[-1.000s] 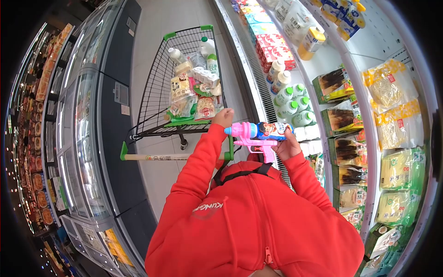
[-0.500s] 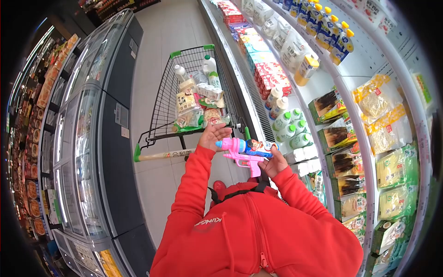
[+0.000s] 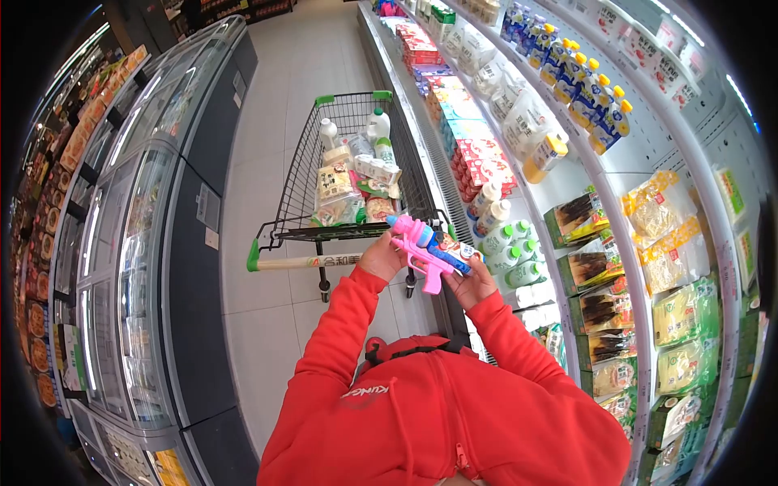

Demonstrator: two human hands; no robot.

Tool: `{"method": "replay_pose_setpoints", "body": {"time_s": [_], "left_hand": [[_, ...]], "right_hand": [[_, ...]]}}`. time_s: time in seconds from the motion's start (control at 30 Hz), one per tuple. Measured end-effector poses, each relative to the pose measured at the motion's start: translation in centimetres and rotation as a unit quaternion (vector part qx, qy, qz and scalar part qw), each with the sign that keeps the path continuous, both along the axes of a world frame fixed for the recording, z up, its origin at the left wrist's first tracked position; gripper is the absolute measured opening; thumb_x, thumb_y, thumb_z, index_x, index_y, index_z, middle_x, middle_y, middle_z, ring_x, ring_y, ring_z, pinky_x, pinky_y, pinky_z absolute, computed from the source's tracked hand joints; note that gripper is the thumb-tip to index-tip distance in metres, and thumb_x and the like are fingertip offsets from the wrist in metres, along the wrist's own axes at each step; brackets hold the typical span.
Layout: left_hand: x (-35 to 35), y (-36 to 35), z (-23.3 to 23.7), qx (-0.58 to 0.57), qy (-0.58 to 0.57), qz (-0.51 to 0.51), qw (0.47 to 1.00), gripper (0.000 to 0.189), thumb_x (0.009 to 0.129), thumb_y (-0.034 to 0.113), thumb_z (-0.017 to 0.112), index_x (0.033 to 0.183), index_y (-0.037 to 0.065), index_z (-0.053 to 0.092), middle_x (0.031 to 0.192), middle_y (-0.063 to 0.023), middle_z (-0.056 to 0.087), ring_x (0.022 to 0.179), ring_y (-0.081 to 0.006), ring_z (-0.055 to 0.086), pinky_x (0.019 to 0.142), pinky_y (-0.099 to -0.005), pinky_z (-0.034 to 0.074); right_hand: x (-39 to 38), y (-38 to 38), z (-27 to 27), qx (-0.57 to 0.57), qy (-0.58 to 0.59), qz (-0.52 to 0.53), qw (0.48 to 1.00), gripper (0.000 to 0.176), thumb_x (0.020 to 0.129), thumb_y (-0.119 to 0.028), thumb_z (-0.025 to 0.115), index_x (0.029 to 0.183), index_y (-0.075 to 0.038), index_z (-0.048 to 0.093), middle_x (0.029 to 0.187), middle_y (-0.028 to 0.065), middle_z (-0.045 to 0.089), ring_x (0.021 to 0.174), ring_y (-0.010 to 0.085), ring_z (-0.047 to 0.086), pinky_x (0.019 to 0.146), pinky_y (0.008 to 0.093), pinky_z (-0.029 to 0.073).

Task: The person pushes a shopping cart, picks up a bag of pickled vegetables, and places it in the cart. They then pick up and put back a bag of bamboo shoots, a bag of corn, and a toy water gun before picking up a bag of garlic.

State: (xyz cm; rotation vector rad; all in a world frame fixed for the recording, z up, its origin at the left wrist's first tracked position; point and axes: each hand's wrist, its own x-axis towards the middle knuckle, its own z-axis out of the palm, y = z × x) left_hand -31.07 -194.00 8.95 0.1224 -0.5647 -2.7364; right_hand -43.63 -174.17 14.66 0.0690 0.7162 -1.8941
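Observation:
A pink toy water gun (image 3: 420,250) with a blue printed body and a blue tip lies tilted between my hands, its nozzle pointing up and left. My right hand (image 3: 472,283) is closed round the blue rear end, the thumb near its cap. At the front, my left hand (image 3: 384,257) touches the gun's side near the nozzle, with its fingers partly hidden behind the toy. Just beyond is the handle (image 3: 296,262) of a shopping cart, which neither hand touches. The cart's basket (image 3: 296,182) holds several packaged foods and white bottles.
Glass-fronted freezers (image 3: 154,267) line the left side. Along the right stands a chilled shelf (image 3: 559,154) with bottles, cartons and bagged foods. A tiled floor (image 3: 263,121) runs between them beyond the cart.
The toy gun has tilted, its rear end now lower and its grip turned. My left hand has moved from open beside the nozzle to against the gun. The cart sits slightly lower in view.

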Motion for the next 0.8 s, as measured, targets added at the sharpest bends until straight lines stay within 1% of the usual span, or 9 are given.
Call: {"method": "replay_pose_setpoints", "body": {"time_s": [0.1, 0.23, 0.3, 0.43, 0.5, 0.6, 0.67, 0.73, 0.8], "left_hand": [[1.4, -1.4, 1.7, -0.063, -0.044, -0.061, 0.995, 0.039, 0.09, 0.028, 0.052, 0.122, 0.006, 0.043, 0.112, -0.0094, 0.056, 0.101, -0.0244, 0.056, 0.087, -0.0438, 0.045], [2.6, -3.3, 3.1, -0.085, -0.08, -0.036, 0.993, 0.034, 0.091, 0.02, 0.051, 0.122, 0.008, 0.043, 0.112, -0.0069, 0.055, 0.101, -0.0219, 0.056, 0.085, -0.0414, 0.047], [2.6, -4.7, 3.1, -0.081, -0.067, -0.001, 0.994, 0.033, 0.091, 0.016, 0.05, 0.122, 0.008, 0.043, 0.112, -0.006, 0.055, 0.101, -0.0209, 0.056, 0.084, -0.0403, 0.047], [2.4, -7.4, 4.7, -0.227, -0.062, 0.021, 0.972, 0.032, 0.089, 0.011, 0.054, 0.12, 0.008, 0.047, 0.108, -0.0043, 0.057, 0.098, -0.018, 0.056, 0.084, -0.0342, 0.046], [2.0, -8.7, 6.2, -0.341, -0.065, -0.02, 0.938, 0.032, 0.087, 0.01, 0.057, 0.118, 0.007, 0.051, 0.106, -0.0043, 0.058, 0.096, -0.0172, 0.057, 0.084, -0.0328, 0.046], [-0.3, -9.6, 7.0, -0.466, -0.079, 0.022, 0.881, 0.032, 0.084, 0.009, 0.061, 0.116, 0.006, 0.056, 0.104, -0.007, 0.06, 0.094, -0.0195, 0.058, 0.084, -0.032, 0.045], [-2.7, -12.6, 5.4, -0.66, -0.096, 0.081, 0.741, 0.036, 0.083, 0.01, 0.061, 0.118, 0.006, 0.055, 0.107, -0.0108, 0.06, 0.096, -0.0225, 0.058, 0.085, -0.0322, 0.045], [-4.4, -15.9, 4.3, -0.681, -0.117, 0.106, 0.715, 0.037, 0.08, 0.01, 0.062, 0.117, 0.006, 0.056, 0.106, -0.0132, 0.06, 0.098, -0.0258, 0.057, 0.086, -0.0333, 0.044], [-5.8, -20.1, 2.2, -0.711, -0.155, 0.13, 0.673, 0.038, 0.079, 0.012, 0.062, 0.116, 0.006, 0.056, 0.103, -0.0129, 0.061, 0.097, -0.0276, 0.057, 0.087, -0.0347, 0.043]], "right_hand": [[1.4, -3.2, 1.3, -0.021, 0.073, -0.005, 0.997, 0.037, 0.082, -0.019, 0.06, 0.115, -0.01, 0.044, 0.113, 0.0097, 0.055, 0.101, 0.0224, 0.057, 0.086, 0.0363, 0.048], [3.0, -6.1, 1.3, 0.023, 0.143, -0.047, 0.988, 0.046, 0.077, -0.01, 0.064, 0.115, -0.007, 0.04, 0.107, 0.0061, 0.053, 0.097, 0.0184, 0.056, 0.085, 0.0325, 0.047], [1.9, -6.7, -0.8, 0.058, 0.315, -0.015, 0.947, 0.05, 0.076, -0.011, 0.068, 0.116, -0.006, 0.039, 0.11, 0.0074, 0.052, 0.099, 0.0174, 0.055, 0.086, 0.0326, 0.047], [0.1, -8.8, -0.6, 0.11, 0.589, 0.045, 0.799, 0.054, 0.069, -0.011, 0.073, 0.113, -0.003, 0.043, 0.103, 0.0065, 0.052, 0.093, 0.0137, 0.053, 0.083, 0.0272, 0.043], [-0.5, -10.6, 0.9, 0.182, 0.649, 0.08, 0.734, 0.052, 0.066, -0.013, 0.074, 0.11, -0.002, 0.049, 0.098, 0.0083, 0.055, 0.092, 0.0158, 0.055, 0.083, 0.0287, 0.043], [-2.2, -14.3, 0.6, 0.152, 0.783, 0.058, 0.601, 0.05, 0.067, -0.016, 0.074, 0.109, -0.003, 0.051, 0.1, 0.0106, 0.058, 0.09, 0.02, 0.058, 0.08, 0.031, 0.046], [-4.5, -19.0, -0.5, 0.121, 0.704, 0.134, 0.686, 0.048, 0.067, -0.018, 0.075, 0.108, -0.005, 0.052, 0.099, 0.011, 0.06, 0.087, 0.0225, 0.06, 0.078, 0.0322, 0.047], [-7.1, -23.0, -2.0, 0.119, 0.763, 0.13, 0.622, 0.043, 0.066, -0.021, 0.076, 0.102, -0.006, 0.056, 0.095, 0.0123, 0.061, 0.086, 0.0285, 0.061, 0.075, 0.0342, 0.048], [-9.5, -27.3, -3.0, 0.119, 0.759, 0.162, 0.619, 0.041, 0.067, -0.019, 0.074, 0.101, -0.007, 0.056, 0.096, 0.0132, 0.06, 0.088, 0.0313, 0.06, 0.075, 0.0354, 0.048]]}}
